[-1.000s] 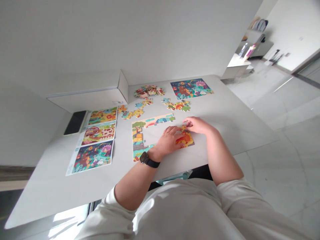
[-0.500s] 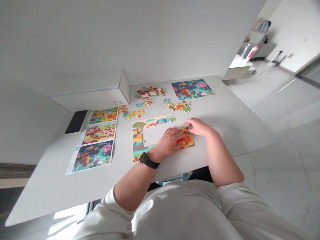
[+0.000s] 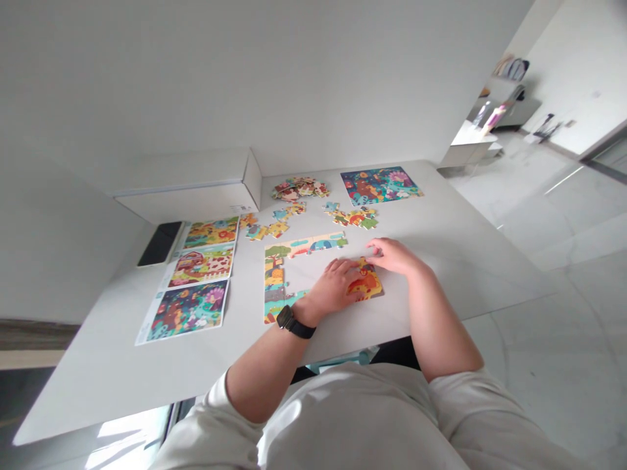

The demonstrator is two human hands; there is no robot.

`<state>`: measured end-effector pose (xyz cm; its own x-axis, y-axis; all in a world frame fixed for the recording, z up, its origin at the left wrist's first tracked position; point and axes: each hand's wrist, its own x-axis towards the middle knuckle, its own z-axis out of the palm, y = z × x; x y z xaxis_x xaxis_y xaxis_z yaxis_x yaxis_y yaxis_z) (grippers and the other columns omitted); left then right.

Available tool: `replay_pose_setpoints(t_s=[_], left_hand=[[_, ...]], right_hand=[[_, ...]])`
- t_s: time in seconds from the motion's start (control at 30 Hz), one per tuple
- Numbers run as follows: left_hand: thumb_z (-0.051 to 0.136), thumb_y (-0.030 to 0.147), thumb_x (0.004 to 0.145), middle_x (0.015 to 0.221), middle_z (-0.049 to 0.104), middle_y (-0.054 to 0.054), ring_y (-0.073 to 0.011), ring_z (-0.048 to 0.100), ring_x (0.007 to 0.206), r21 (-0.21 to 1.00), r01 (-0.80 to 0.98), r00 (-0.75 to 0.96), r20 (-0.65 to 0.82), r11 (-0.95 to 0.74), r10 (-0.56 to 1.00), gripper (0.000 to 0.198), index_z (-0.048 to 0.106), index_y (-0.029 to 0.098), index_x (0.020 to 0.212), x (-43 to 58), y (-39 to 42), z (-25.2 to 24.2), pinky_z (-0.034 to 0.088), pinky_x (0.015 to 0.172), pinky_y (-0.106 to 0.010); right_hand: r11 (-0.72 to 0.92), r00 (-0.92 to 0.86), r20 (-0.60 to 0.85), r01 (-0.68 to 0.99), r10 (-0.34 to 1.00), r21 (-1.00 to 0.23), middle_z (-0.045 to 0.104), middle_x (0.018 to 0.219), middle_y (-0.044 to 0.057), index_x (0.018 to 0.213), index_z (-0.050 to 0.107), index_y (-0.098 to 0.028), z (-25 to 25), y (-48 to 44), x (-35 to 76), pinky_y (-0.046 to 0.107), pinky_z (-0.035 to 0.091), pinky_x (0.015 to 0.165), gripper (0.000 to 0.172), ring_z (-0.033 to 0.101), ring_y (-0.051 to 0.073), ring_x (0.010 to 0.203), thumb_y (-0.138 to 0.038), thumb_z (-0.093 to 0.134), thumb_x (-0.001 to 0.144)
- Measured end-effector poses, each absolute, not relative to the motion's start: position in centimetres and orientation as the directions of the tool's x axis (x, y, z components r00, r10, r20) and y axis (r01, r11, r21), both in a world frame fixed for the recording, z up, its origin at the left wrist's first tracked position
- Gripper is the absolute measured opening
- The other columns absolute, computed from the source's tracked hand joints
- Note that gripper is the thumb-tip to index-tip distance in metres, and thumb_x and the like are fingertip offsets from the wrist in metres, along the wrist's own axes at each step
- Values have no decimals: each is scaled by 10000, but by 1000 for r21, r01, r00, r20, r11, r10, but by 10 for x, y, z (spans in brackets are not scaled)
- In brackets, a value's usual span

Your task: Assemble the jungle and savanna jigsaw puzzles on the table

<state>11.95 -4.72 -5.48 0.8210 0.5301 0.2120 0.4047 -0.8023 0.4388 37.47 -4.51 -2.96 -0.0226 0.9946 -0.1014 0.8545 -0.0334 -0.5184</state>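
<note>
A partly assembled jigsaw puzzle [image 3: 275, 274] lies on the table, with pieces joined along its top, left and bottom edges. My left hand [image 3: 336, 286] lies flat over its lower right part, fingers spread, hiding some pieces. From under those fingers shows an orange lion section [image 3: 371, 284] at the lower right corner. My right hand [image 3: 394, 255] is at that section's upper edge, its fingers slightly curled and apart. The thumb is close to the top piece; whether it touches cannot be told. Nothing shows between the right fingers.
Loose puzzle pieces [image 3: 362, 217] lie beyond the frame, with more pieces [image 3: 267, 230] to their left and a heap [image 3: 301, 188] by the wall. A dark printed picture [image 3: 382, 185] lies at the back. Left are a picture sheet [image 3: 200, 266], a phone [image 3: 160, 243] and a white box [image 3: 186, 199].
The view has shifted slightly, so the table sits lower in the picture. My left hand stays on the puzzle. My right fingers have parted a little at the lion section's upper edge.
</note>
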Motion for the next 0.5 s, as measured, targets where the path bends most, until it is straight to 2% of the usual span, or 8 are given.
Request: replay_pose_setpoints(t_s=[0.1, 0.2, 0.33, 0.5], left_hand=[[811, 367, 939, 1559, 634, -122, -362, 537, 1484, 438, 411, 815, 217, -800, 537, 450, 752, 287, 1378, 120, -49, -55, 405, 1292, -593], [781, 361, 967, 1533, 652, -125, -351, 569, 1454, 452, 399, 813, 227, -798, 536, 384, 767, 287, 1344, 120, -51, -51, 418, 1284, -597], [732, 374, 1023, 1522, 661, -120, -307, 624, 1402, 535, 366, 740, 329, -762, 587, 296, 765, 275, 1301, 113, -47, -32, 478, 1246, -535], [681, 359, 1060, 1348, 742, -115, -258, 702, 1295, 606, 383, 590, 421, -697, 689, 224, 756, 247, 1239, 80, -22, 7, 550, 1166, -461]], right_hand=[[-35, -20, -103, 868, 994, -496, 795, 1053, 61, 1218, 800, -246, -32, -45, 374, 313, 536, 864, 374, 724, 221, 920, -203, 872, 854], [-46, 4, -81, 851, 997, -524, 801, 1041, 56, 1212, 802, -252, -33, -44, 375, 321, 541, 870, 322, 728, 219, 904, -243, 840, 893], [-110, 123, -15, 812, 992, -574, 814, 1089, 68, 1262, 784, -243, -34, -40, 380, 328, 547, 904, 284, 741, 215, 911, -303, 735, 989], [-206, 210, -52, 830, 976, -518, 823, 1104, 88, 1207, 791, -224, -38, -34, 381, 325, 538, 916, 228, 755, 233, 994, -269, 674, 1017]])
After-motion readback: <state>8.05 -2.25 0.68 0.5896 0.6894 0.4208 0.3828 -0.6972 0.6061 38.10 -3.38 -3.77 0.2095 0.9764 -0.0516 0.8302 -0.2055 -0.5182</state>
